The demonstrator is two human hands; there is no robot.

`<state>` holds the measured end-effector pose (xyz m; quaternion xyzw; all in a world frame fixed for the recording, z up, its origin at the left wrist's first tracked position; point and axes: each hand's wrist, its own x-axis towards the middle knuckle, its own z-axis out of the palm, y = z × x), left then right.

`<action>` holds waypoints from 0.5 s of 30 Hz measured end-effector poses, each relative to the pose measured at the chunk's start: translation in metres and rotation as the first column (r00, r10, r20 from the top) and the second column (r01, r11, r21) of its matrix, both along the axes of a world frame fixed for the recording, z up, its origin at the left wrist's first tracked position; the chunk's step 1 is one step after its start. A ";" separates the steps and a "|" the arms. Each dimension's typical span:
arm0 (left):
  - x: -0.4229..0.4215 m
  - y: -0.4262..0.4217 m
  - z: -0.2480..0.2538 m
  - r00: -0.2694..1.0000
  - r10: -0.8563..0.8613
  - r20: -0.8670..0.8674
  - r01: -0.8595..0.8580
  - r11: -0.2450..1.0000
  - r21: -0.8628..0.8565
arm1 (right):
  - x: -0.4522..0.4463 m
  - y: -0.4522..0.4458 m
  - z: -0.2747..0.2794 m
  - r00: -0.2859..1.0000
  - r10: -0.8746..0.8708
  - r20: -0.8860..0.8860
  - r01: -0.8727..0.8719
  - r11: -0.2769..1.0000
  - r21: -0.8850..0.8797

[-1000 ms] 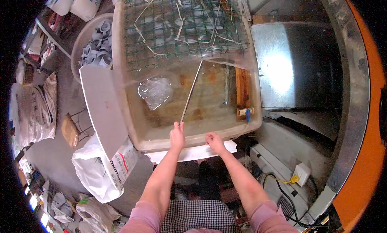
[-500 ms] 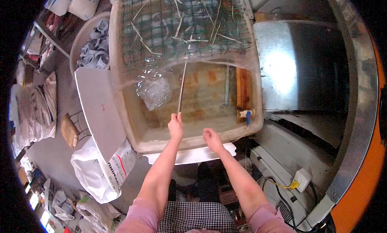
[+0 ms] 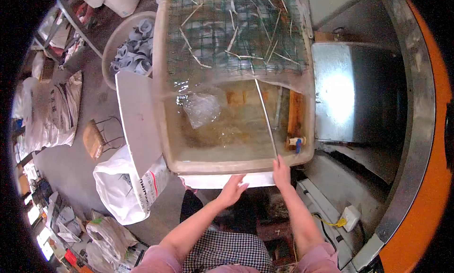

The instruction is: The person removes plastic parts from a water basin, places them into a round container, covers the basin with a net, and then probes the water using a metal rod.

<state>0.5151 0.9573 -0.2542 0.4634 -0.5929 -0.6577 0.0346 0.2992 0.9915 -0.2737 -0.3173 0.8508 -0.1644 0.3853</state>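
My right hand (image 3: 281,173) is closed round the near end of a thin metal rod (image 3: 266,113) at the tub's front right. The rod slants away over the water, and its far end reaches the edge of the green mesh (image 3: 217,41). My left hand (image 3: 232,190) holds nothing, fingers apart, just in front of the white strip (image 3: 260,179) below the rim. Water fills the large cream tub (image 3: 222,166). In it lies a clear plastic piece (image 3: 202,108), perhaps a bag. Pale thin strips (image 3: 234,38) are scattered over the mesh.
A round basin of grey plastic fittings (image 3: 135,53) stands left of the tub, behind an upright grey board (image 3: 134,114). A white sack (image 3: 118,190) and a stool (image 3: 94,139) are nearby. Right are a small blue-handled valve (image 3: 298,143), metal machinery (image 3: 333,93) and a wired white plug (image 3: 350,218).
The rod has passed from my left hand to my right and now slants the other way. My left hand has let go and drawn back toward me. The view has shifted left.
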 end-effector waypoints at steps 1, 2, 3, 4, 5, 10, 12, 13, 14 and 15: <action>0.018 0.006 0.007 1.000 0.003 0.027 -0.003 1.000 0.002 | -0.008 0.015 0.003 0.995 0.096 -0.028 -0.096 0.995 -0.020; 0.037 0.016 0.007 0.995 -0.063 0.084 0.067 0.997 -0.043 | -0.016 0.027 -0.004 0.991 0.117 -0.070 -0.119 0.993 -0.021; 0.053 0.026 0.006 0.982 -0.126 0.142 0.139 0.987 -0.082 | -0.020 0.031 -0.014 0.984 0.138 -0.113 -0.141 0.990 -0.023; 0.062 0.033 0.010 0.982 -0.118 0.147 0.132 0.987 -0.088 | -0.020 0.021 -0.019 0.983 0.144 -0.111 -0.148 0.988 -0.030; 0.071 0.041 0.013 0.978 -0.103 0.180 0.116 0.991 -0.061 | -0.022 0.007 -0.027 0.991 0.117 -0.060 -0.119 0.993 -0.027; 0.095 0.062 0.018 0.969 -0.018 0.247 0.027 0.999 -0.034 | -0.021 -0.082 -0.055 0.995 0.096 -0.009 -0.096 0.988 -0.124; 0.102 0.067 0.016 0.966 0.013 0.259 0.003 0.998 -0.061 | -0.022 -0.105 -0.075 0.997 0.048 0.061 -0.040 0.991 -0.127; 0.104 0.067 0.017 0.965 0.017 0.262 -0.001 0.998 -0.061 | -0.022 -0.110 -0.079 0.992 -0.006 0.125 0.023 0.991 -0.129; 0.107 0.067 0.020 0.956 -0.012 0.294 0.020 0.999 -0.026 | -0.026 -0.108 -0.077 0.992 -0.004 0.128 0.020 0.991 -0.129; 0.109 0.067 0.025 0.945 -0.041 0.324 0.040 0.999 0.011 | -0.032 -0.101 -0.067 0.997 0.060 0.050 -0.056 0.995 -0.087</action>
